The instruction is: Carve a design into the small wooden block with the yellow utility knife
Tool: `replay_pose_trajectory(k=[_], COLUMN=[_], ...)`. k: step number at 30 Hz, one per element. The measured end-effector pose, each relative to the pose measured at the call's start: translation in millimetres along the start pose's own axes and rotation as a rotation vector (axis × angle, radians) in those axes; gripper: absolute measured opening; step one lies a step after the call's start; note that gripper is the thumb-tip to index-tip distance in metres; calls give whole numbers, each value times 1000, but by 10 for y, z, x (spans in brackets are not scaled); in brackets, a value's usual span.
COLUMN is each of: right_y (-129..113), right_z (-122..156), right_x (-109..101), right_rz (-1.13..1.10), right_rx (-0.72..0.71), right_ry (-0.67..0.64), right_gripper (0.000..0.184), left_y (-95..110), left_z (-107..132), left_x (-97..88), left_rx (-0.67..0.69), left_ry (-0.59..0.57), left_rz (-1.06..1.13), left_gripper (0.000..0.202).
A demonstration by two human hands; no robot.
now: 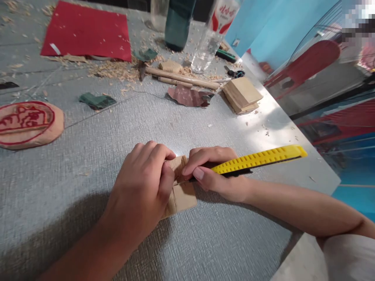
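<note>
A small piece of wood (pixel 184 197) lies on the grey table in front of me, with dark lines on its face. My left hand (pixel 143 175) is closed over its left side and grips it, fingers curled round the far edge. In my right hand (pixel 216 168) is a yellow utility knife (pixel 260 159), pinched near its front end, the handle pointing out to the right. Its blade end meets the wood close to my left thumb. The tip itself is partly hidden by my fingers.
A carved oval wooden plaque (pixel 29 125) lies at the left. Beyond my hands are sandpaper scraps (pixel 190 95), a hammer (pixel 181 78), stacked wood blocks (pixel 243 93), a clear bottle (pixel 211 43), a dark green bottle (pixel 178 25), red paper (pixel 88 31) and wood shavings (pixel 117 72).
</note>
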State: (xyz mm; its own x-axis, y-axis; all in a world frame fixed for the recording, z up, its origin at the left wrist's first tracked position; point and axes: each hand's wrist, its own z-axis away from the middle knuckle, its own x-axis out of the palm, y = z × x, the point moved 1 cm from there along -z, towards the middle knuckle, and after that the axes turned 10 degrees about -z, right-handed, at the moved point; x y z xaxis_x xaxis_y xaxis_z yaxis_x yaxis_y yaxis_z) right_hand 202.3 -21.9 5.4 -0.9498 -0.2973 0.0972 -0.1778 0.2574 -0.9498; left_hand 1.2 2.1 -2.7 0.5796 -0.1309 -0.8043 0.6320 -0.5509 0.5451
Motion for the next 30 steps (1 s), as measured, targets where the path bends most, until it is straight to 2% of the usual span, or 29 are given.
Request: replay_pose_trajectory(k=[4,8,12,14,19,26,30], right_y=[-68,-185,-214,-185,-86,-45,-41], right_z=[17,78,97,79,33,46,41], right_x=[28,81,55,25,12,19,-7], right_rz=[123,281,358,324,170,125,97], right_rx=[-67,-125,-68,-54,-82,-66,-10], right_ry=[-36,10,44,34,-18,-62,-73], right_gripper=[11,14,23,25,10,6,7], left_y=[-7,-2,3,3,7,14,8], left_z=[-1,-10,-11,-7,-5,-7,3], left_x=[4,-3,-6,-6,-5,-10,-12], left_rx=[-2,-5,-9,-9,5,26,32], left_ry=[-14,-14,-22,-25,-28,-18,-21], left_rz=[6,10,4,0,-6,-1,-17], left_gripper=[15,15,16,16,15,16,16])
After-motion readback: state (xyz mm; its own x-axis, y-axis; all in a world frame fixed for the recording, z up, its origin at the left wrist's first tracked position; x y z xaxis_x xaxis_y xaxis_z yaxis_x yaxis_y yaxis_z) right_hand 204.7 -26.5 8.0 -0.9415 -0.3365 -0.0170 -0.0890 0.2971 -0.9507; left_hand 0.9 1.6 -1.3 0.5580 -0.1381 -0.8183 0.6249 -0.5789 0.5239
